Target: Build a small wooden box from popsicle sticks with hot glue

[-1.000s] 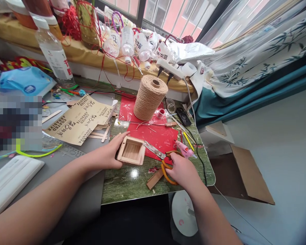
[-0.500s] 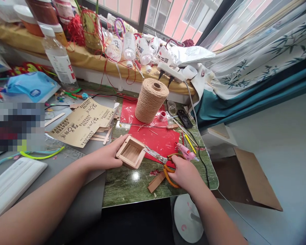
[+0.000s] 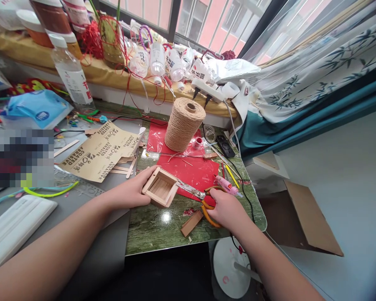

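Note:
My left hand (image 3: 134,190) grips a small open wooden box (image 3: 161,188) made of craft sticks, tilted up on its near edge on the green table (image 3: 153,232). My right hand (image 3: 227,209) is closed round the orange handles of a pair of scissors (image 3: 200,196). The blades point left, their tips close to the box's right side. A loose short wooden piece (image 3: 191,223) lies just in front of the scissors. A pink glue gun (image 3: 227,185) rests behind my right hand.
A big spool of jute twine (image 3: 184,124) stands on red sheets (image 3: 191,167). Sandpaper sheets (image 3: 102,150) and craft sticks lie to the left, a white keyboard (image 3: 14,225) nearer. Bottles and red cord crowd the sill. A power strip (image 3: 208,90) and black cable run right.
The left hand has tipped the wooden box up from lying flat. The right hand with the scissors has shifted only slightly; the view has drifted a little.

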`<act>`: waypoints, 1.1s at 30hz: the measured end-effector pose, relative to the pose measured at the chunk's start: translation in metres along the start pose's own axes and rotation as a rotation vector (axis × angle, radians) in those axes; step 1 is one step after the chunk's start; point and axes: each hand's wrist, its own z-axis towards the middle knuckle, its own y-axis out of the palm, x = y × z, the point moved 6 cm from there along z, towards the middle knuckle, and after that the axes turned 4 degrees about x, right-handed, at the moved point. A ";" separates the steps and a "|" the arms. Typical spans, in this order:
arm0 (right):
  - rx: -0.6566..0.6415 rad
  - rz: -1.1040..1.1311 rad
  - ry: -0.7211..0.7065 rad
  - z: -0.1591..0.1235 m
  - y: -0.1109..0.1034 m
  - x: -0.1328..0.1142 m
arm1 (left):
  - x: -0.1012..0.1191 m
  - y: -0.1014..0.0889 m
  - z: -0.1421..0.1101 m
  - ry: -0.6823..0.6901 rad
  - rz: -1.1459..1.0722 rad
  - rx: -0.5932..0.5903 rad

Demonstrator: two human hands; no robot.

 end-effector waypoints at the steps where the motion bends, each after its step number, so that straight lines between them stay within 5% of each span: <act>1: 0.011 -0.014 -0.006 0.000 -0.001 0.000 | 0.000 0.000 0.000 0.001 -0.002 0.003; 23: 0.166 -0.053 0.041 -0.011 0.008 0.004 | 0.002 0.000 -0.002 0.005 0.003 0.003; 33: 0.089 0.497 0.356 -0.014 0.039 0.012 | 0.001 0.001 -0.001 0.010 -0.045 0.021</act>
